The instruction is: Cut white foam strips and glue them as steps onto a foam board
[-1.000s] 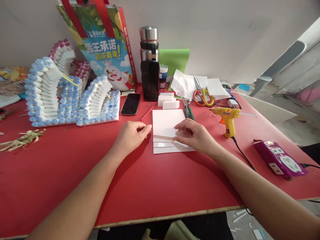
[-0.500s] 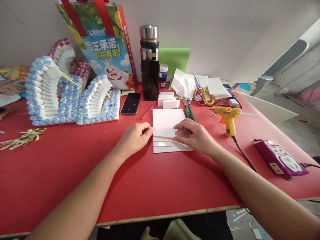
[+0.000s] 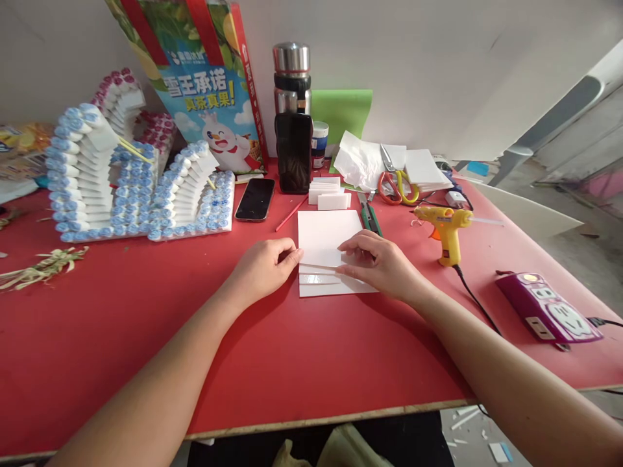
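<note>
A white foam board sheet (image 3: 326, 224) lies flat on the red table, with a narrow white foam strip (image 3: 320, 259) raised over its lower half. My left hand (image 3: 272, 267) pinches the strip's left end between thumb and fingers. At the other end, my right hand (image 3: 382, 261) grips it with thumb and bent fingers. Just below the strip, a shorter strip with a glossy face (image 3: 318, 279) rests on the sheet near its front edge. Several small white foam pieces (image 3: 331, 193) are stacked behind the sheet, and a green utility knife (image 3: 371, 217) lies by its far right corner.
On the right are a yellow glue gun (image 3: 445, 230) and a purple power strip (image 3: 548, 308). Scissors (image 3: 396, 185), phones (image 3: 254, 199) and a steel thermos (image 3: 292, 65) stand or lie at the back. Blue-and-white swan-like models (image 3: 82, 181) occupy the left, before a printed bag (image 3: 209, 84).
The whole view shifts very slightly. Both hands keep their hold on the strip in the same place.
</note>
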### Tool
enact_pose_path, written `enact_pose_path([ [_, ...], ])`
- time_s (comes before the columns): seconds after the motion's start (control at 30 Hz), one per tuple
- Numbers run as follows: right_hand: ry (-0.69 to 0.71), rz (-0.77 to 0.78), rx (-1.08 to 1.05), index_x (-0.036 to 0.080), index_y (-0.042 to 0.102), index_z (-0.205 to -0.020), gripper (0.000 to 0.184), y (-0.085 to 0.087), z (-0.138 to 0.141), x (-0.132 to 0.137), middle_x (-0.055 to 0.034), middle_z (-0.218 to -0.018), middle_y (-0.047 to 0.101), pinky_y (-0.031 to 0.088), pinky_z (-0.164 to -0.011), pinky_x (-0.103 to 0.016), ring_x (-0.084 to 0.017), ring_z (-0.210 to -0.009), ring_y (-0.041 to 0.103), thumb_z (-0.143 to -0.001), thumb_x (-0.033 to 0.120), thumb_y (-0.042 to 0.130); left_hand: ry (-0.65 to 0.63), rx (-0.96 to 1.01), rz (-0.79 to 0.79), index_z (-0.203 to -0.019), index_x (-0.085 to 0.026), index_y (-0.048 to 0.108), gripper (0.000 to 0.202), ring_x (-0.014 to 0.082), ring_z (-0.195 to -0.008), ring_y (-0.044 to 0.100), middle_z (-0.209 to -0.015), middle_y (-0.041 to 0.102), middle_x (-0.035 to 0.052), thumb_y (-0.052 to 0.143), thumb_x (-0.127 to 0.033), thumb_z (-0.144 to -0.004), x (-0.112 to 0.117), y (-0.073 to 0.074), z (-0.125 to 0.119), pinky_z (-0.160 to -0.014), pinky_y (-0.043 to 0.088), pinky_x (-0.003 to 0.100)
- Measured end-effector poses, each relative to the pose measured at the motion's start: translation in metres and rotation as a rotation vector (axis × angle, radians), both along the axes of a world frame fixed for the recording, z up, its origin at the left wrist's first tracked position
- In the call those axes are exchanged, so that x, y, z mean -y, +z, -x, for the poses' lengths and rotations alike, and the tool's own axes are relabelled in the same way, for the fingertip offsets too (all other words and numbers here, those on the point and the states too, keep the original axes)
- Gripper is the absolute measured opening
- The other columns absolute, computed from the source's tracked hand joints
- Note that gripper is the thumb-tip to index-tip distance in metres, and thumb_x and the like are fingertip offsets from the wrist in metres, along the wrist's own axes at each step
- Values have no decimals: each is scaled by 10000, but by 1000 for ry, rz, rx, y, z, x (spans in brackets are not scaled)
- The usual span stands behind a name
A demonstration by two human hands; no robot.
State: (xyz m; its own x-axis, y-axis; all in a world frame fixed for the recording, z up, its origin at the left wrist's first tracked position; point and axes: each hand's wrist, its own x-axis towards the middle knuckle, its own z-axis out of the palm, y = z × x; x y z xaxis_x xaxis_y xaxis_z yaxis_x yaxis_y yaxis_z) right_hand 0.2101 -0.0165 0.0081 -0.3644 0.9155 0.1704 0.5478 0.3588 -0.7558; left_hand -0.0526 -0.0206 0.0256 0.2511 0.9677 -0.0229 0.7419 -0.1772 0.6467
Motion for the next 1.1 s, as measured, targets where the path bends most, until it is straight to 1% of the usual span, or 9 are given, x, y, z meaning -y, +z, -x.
enact_pose_path([
  [0.4, -3, 2, 20, 216, 705, -1046, 297, 0, 1, -1, -36, -977, 620, 486, -721, -315, -163, -796, 571, -826, 390, 802, -10, -32, -6, -742, -199, 576, 348, 113, -549, 419, -635, 557, -36, 547, -486, -937, 1, 2, -2, -547, 308, 267],
  [0.77, 8, -7, 39, 215, 708, -1066, 280, -1, 1, -2, -37, -990, 634, 500, -730, -310, -161, -806, 584, -841, 364, 783, -21, -58, -11, -758, -204, 588, 351, 120, -560, 439, -657, 587, -30, 536, -498, -942, 0, 0, -2, -548, 316, 268],
  [0.97, 25, -37, 52, 209, 707, -1077, 287, 2, 0, -2, -54, -987, 637, 508, -721, -317, -165, -785, 583, -855, 384, 761, -28, -61, -10, -761, -211, 577, 358, 124, -567, 440, -647, 559, -35, 519, -507, -952, 0, -1, -1, -544, 306, 270],
  [1.1, 18, -66, 32, 219, 698, -1170, 343, 2, -1, -2, -57, -994, 642, 512, -722, -317, -166, -785, 597, -877, 392, 739, -32, -44, 4, -709, -206, 509, 406, 121, -550, 404, -615, 479, -36, 481, -519, -966, 0, 2, 0, -533, 280, 275],
])
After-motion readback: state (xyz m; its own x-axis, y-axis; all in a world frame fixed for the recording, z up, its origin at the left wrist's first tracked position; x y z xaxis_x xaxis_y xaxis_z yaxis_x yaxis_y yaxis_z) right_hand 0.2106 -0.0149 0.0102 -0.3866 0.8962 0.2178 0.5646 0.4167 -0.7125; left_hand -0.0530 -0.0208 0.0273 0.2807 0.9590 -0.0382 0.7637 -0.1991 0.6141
